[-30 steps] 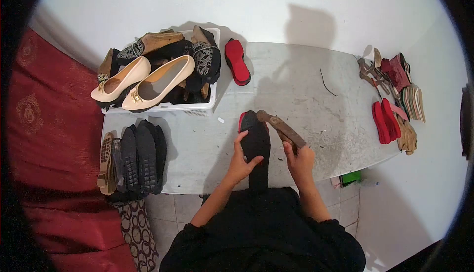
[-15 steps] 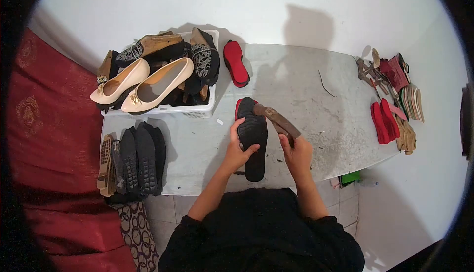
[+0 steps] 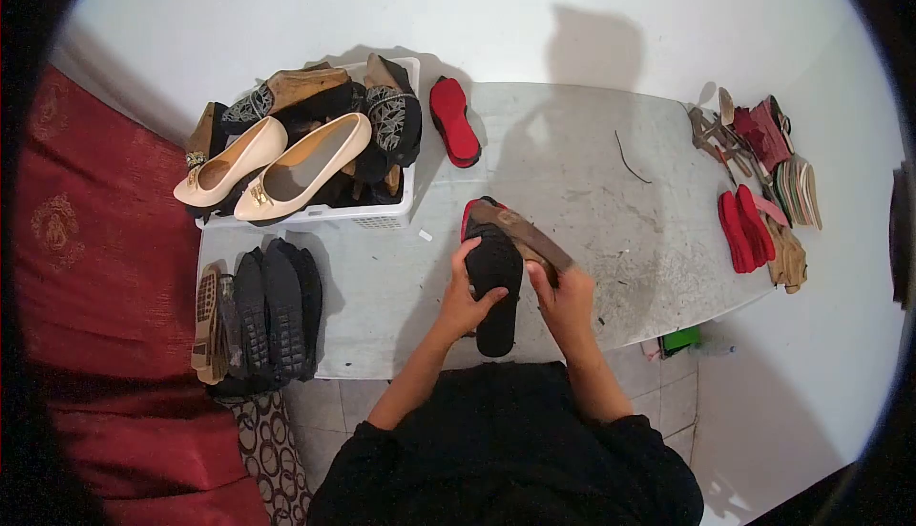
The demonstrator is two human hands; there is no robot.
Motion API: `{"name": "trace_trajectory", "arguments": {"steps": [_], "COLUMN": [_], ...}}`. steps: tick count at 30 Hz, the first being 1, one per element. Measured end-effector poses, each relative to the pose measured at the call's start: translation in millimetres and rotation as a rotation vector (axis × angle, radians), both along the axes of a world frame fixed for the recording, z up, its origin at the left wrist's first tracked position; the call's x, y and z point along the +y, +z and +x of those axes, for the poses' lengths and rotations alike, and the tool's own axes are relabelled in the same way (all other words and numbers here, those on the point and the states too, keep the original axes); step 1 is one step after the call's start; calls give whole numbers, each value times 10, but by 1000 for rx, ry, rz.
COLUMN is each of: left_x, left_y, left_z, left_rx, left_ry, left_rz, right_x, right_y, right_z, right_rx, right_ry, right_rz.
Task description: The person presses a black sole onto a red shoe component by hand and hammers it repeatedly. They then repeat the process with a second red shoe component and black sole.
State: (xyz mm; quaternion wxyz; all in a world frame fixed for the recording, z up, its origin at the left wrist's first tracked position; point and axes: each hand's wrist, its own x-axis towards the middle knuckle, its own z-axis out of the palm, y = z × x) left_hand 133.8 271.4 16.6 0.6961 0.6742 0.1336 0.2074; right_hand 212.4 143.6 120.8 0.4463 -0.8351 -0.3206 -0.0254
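Observation:
A black shoe with a quilted-looking sole (image 3: 494, 283) and red at its toe edge is held sole up over the table. My left hand (image 3: 465, 299) is closed round its left side, thumb across the sole. In my right hand (image 3: 565, 306) are brown, worn pincers (image 3: 520, 230), their handles inside my closed fingers. The pincers' jaw end lies over the toe of the shoe. Beyond the toe, a red-and-black shoe piece (image 3: 455, 122) rests near the white basket (image 3: 412, 182).
Cream pumps (image 3: 310, 168) and shoes on wooden lasts fill the basket. Black soles (image 3: 284, 316) stand in a row at the left edge. At the right lie red shoe pieces (image 3: 744, 228), metal tools (image 3: 711, 135) and stacked insoles (image 3: 800, 194). Dark scraps dot the tabletop (image 3: 534, 135).
The pincers have swung across the toe, their jaw end further left over the shoe. My right hand has shifted slightly left; the shoe has tilted and moved a little toward me.

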Motion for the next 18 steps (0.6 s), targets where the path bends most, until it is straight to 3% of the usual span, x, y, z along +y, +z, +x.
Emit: {"name": "trace_trajectory", "arguments": {"steps": [3,7,9,16,18], "left_x": [-25,62,108,126,122], "left_y": [29,51,117,177,252], "left_z": [5,-53,-62,-95,-98], "left_rx": [-37,24,-16,-57,-14], "left_ry": [-18,56,39,67,70], "left_rz": [-172,-9,-162,-162,-230], "right_x": [29,-9,-13,-24,-23], "right_y": [-28,-45,-43,-160,-154], "right_z": [17,-46,-51,-127,-123], "right_rx": [-43,74,1,8,55], "right_ry": [25,9,22,81,83], "right_rz": [-43,5,-39,83,-77]}}
